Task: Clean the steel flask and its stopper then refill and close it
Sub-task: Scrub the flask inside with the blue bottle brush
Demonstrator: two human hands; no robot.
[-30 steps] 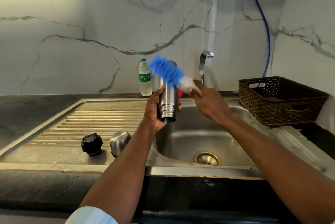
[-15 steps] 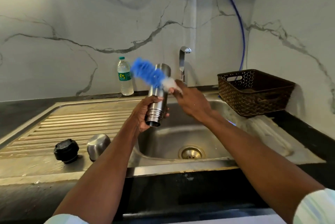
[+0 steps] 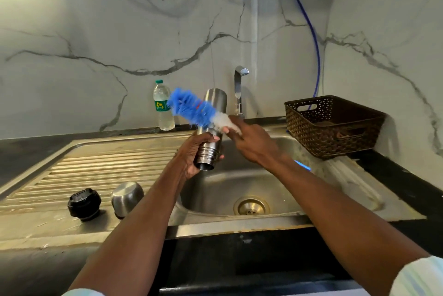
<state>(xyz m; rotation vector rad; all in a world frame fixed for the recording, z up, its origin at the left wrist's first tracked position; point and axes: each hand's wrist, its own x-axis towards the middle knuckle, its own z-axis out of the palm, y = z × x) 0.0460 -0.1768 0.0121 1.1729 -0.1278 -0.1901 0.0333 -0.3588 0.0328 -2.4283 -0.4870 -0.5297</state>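
Left hand (image 3: 195,152) grips the flask (image 3: 212,128); right hand (image 3: 251,144) grips the brush (image 3: 191,110), handle hidden.

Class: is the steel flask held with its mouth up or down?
Mouth down. The left hand grips the steel flask; its threaded open neck faces down toward the sink, closed base uppermost.

I count one steel flask (image 3: 212,125), one black stopper (image 3: 84,203), one steel cup lid (image 3: 127,196), one blue brush (image 3: 191,109), one water bottle (image 3: 163,106), one basket (image 3: 333,125), one tap (image 3: 239,89), two hands, left (image 3: 194,154), right (image 3: 251,143)
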